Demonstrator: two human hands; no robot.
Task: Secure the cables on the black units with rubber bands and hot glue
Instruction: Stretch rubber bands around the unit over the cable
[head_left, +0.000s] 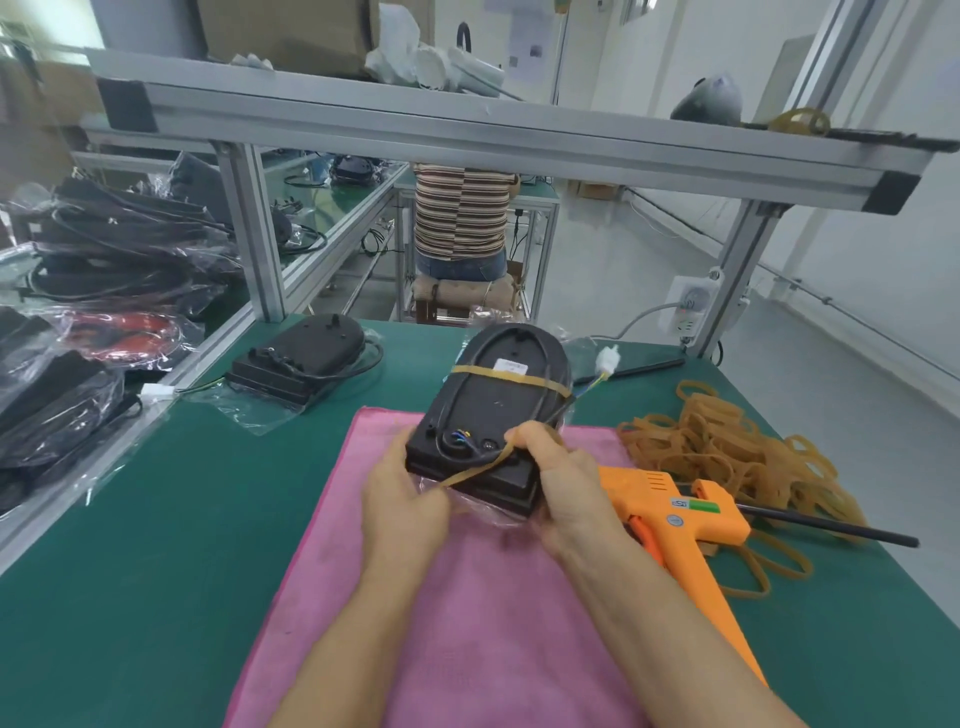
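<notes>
I hold a black unit (496, 405) tilted above the pink cloth (457, 597), its rounded end pointing away. One tan rubber band (506, 375) wraps its far part, over the black cable that runs around the edge. My left hand (405, 499) and my right hand (563, 483) grip the near square end and stretch a second rubber band (475, 470) across it. Clear plastic wrap hangs under the unit. A white connector (607, 358) on coloured wires sticks out to the right.
An orange hot glue gun (675, 514) lies right of the cloth, beside a heap of rubber bands (727, 452). A second black unit (306, 358) rests on a plastic bag at back left. Bagged black units pile up at far left. A person sits beyond the bench.
</notes>
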